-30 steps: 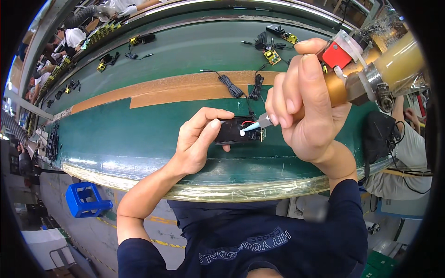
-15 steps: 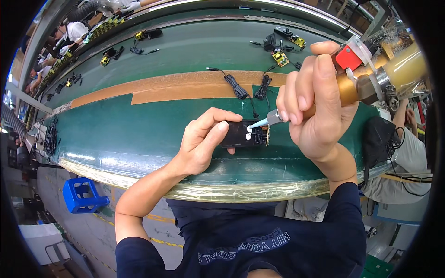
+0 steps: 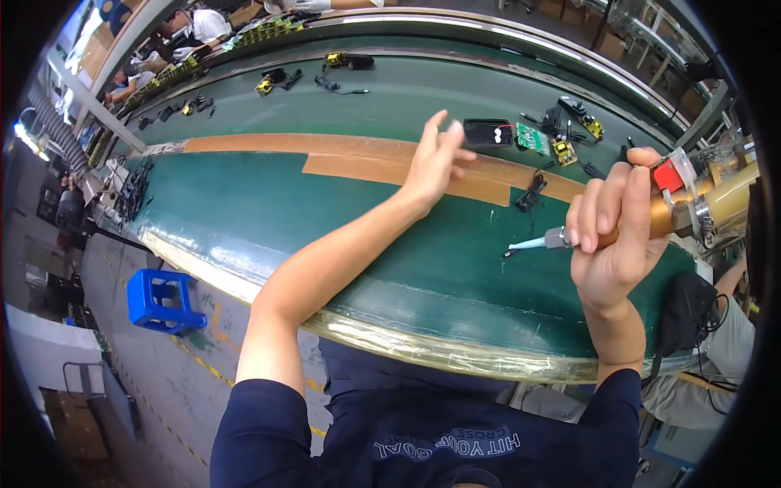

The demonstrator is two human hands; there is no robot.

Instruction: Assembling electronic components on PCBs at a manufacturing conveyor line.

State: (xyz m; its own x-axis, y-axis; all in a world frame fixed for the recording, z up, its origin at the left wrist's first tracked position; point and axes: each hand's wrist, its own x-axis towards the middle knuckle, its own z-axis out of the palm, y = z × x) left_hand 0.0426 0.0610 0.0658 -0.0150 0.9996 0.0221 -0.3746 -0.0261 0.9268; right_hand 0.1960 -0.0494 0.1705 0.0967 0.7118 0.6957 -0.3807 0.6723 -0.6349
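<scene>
Even, bright indoor light; strong fisheye bend.
White glare along worktop's front edge, left; picture rim falls to black, far background soft.

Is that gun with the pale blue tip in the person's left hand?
No: the right hand grips the gun, while the left hand is open.

Left hand outstretched, loosely spread; right hand in a curled grip

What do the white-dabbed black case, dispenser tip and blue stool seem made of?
Black case: probably plastic, smooth, dark, thin-rimmed.
Dispenser tip: likely plastic, tapered, evenly pale blue; finish unclear.
Blue stool: almost certainly plastic, semi-gloss, uniformly coloured, with cut-out sides.
</scene>
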